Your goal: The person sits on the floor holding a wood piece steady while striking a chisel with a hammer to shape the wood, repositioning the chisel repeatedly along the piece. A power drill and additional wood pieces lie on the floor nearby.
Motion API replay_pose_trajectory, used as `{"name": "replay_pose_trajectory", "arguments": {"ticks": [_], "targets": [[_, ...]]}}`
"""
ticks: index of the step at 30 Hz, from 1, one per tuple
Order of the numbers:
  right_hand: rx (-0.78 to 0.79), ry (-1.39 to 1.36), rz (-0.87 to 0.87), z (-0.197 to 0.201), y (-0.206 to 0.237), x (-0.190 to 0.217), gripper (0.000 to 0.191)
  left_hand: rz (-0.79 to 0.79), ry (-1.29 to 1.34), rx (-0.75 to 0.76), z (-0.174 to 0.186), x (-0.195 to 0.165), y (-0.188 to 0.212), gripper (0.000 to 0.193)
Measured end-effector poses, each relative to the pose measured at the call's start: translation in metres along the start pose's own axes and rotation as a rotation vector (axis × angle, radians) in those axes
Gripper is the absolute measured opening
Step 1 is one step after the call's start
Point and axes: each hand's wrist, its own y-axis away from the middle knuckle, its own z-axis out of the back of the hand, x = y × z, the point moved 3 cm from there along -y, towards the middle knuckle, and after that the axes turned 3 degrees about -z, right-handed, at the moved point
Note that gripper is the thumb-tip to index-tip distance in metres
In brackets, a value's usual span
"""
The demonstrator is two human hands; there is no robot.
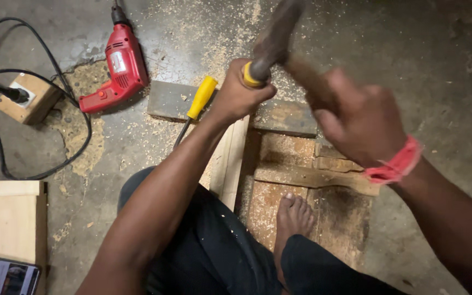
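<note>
Near the top middle of the frame, the left hand (pixel 241 93) has its fingers wrapped tight around a chisel (pixel 271 41) with a yellow ring and a dark, worn handle that sticks up out of the fist. Just to the right, the right hand (pixel 356 117) is blurry, with a pink band at the wrist, and I cannot tell if its fingers are closed. Below them lie a pale, smooth wood strip (pixel 229 161) and rough brown boards (pixel 301 175) under a bare foot (pixel 293 218), while a red drill (pixel 118 68) and a yellow screwdriver (pixel 198 104) rest on the dusty grey floor (pixel 438 71).
</note>
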Motion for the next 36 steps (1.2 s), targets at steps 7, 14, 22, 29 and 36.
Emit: {"name": "replay_pose_trajectory", "arguments": {"ticks": [7,14,22,29,36], "targets": [[0.004,-0.025,-0.047,0.01,-0.012,0.011,0.019,0.015,-0.037,0.04,-0.003,0.01,-0.004,0.019],[-0.151,-0.112,0.047,0.01,-0.014,0.027,0.012,-0.045,-0.049,0.018,-0.001,0.008,-0.003,0.014],[0.007,-0.075,-0.035,0.001,-0.011,0.006,0.016,-0.01,-0.015,0.043,0.001,0.015,-0.001,0.017],[-0.011,0.114,-0.034,-0.007,-0.013,0.023,0.012,-0.082,-0.031,0.044,0.001,0.014,-0.003,0.012],[0.079,-0.094,-0.142,-0.012,0.001,-0.013,0.021,-0.074,-0.041,0.035,-0.002,0.006,-0.001,0.016]]}}
